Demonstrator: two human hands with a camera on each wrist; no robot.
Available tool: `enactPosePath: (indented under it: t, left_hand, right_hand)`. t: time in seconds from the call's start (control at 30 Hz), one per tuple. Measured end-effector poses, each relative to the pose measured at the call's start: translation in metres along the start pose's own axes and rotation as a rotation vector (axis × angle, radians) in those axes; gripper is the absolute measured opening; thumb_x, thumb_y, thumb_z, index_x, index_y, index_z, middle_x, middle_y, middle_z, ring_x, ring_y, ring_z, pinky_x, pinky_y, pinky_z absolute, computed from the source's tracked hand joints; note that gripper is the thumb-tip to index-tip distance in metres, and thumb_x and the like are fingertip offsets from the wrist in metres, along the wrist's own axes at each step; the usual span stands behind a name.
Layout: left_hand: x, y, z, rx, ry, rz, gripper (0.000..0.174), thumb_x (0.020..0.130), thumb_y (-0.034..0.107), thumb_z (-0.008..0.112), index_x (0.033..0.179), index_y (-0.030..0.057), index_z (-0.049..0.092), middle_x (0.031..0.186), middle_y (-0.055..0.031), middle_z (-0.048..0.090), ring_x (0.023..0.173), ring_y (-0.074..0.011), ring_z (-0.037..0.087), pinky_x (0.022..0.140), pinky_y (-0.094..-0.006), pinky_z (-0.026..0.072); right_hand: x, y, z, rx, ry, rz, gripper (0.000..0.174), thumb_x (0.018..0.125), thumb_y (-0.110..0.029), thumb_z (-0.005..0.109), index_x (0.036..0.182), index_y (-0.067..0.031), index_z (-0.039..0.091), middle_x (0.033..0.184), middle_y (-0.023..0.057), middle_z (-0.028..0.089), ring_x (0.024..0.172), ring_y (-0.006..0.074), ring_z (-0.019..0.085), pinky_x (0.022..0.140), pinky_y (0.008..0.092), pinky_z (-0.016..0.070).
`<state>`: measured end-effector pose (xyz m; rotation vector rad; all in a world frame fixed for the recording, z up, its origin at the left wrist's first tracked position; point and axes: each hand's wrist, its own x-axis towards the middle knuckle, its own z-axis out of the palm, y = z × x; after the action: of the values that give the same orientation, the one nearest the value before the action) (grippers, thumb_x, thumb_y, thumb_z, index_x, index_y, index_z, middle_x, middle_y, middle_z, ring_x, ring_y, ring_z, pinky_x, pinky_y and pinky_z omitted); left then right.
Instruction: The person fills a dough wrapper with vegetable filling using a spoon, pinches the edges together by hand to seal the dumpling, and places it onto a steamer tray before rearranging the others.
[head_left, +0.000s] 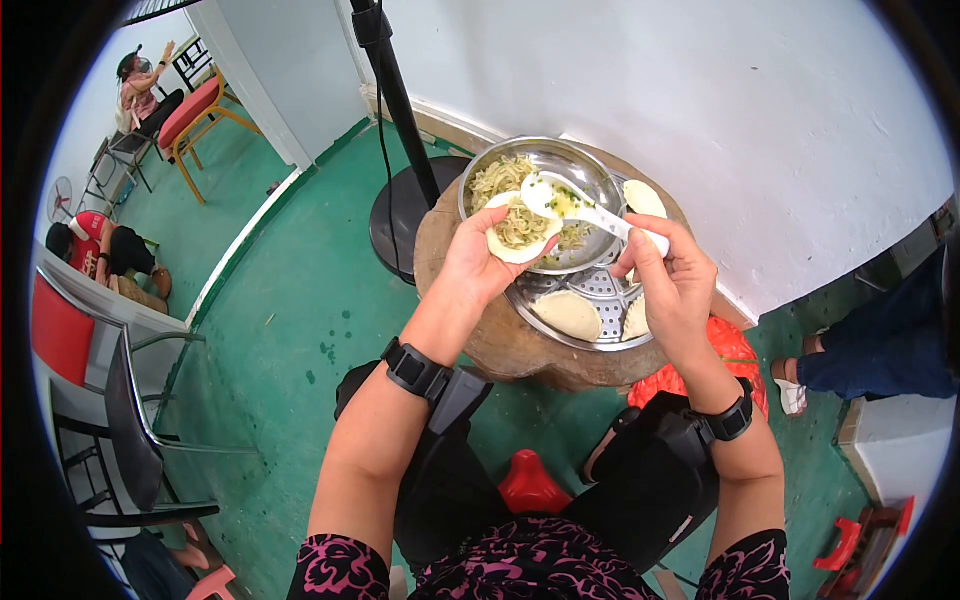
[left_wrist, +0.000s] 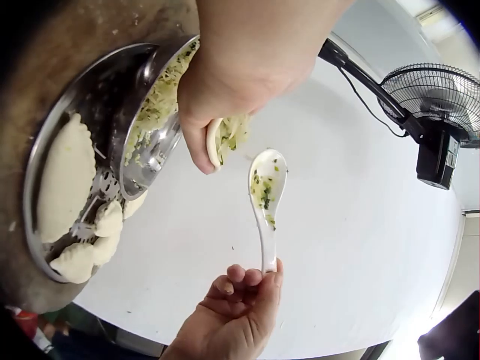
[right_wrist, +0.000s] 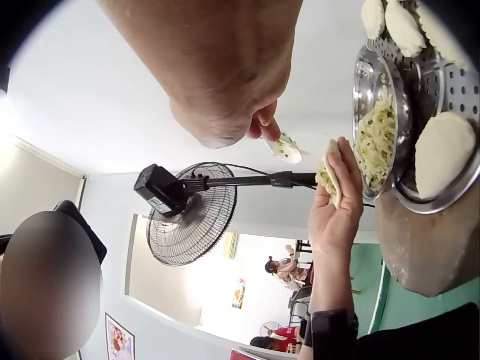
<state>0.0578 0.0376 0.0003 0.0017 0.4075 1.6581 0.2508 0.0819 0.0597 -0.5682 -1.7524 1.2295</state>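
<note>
My left hand [head_left: 476,258] holds a round dough wrapper [head_left: 512,256], thumb and fingers curled at its edge. Shredded pale-green filling [head_left: 524,228] is heaped on it. In my right hand [head_left: 676,290] I grip a white soup spoon [head_left: 604,218] by its handle. Bits of green filling cling to the spoon's bowl, which overlaps the wrapper's far edge in the head view. In the left wrist view the spoon [left_wrist: 268,184] shows apart from the wrapper [left_wrist: 214,142]. Behind both hands a steel bowl [head_left: 597,168] contains more filling.
The bowl rests on a perforated steel tray [head_left: 600,286] with several folded dumplings [head_left: 568,315] on it. A wooden stump [head_left: 475,325] supports the tray, close to the white wall [head_left: 700,90]. A fan stand [head_left: 405,110] rises at left. A red plastic bag [head_left: 725,350] lies at right.
</note>
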Motion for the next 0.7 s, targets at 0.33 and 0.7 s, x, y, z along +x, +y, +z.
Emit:
enactPosePath:
  t: [0.33, 0.7]
  left_hand:
    - [-0.001, 0.002, 0.000, 0.011, 0.022, 0.002, 0.038, 0.087, 0.012, 0.031, 0.122, -0.0013, 0.031, 0.122, -0.0215, 0.040, 0.111, -0.0344, 0.044, 0.087, -0.0520, 0.0432]
    - [-0.001, 0.003, -0.002, -0.003, -0.009, -0.003, 0.038, 0.087, 0.013, 0.031, 0.122, -0.0011, 0.033, 0.122, -0.0215, 0.041, 0.110, -0.0345, 0.045, 0.087, -0.0524, 0.0434]
  right_hand:
    - [0.007, 0.005, 0.002, 0.092, 0.035, 0.044, 0.016, 0.085, -0.008, 0.052, 0.097, 0.0006, 0.057, 0.065, 0.0032, 0.056, 0.057, 0.0078, 0.054, 0.055, 0.0213, 0.0447]
    - [0.004, 0.017, 0.010, -0.327, -0.024, -0.257, 0.016, 0.083, -0.007, 0.054, 0.097, -0.0022, 0.059, 0.066, 0.0058, 0.057, 0.056, 0.0089, 0.054, 0.052, 0.0220, 0.0424]
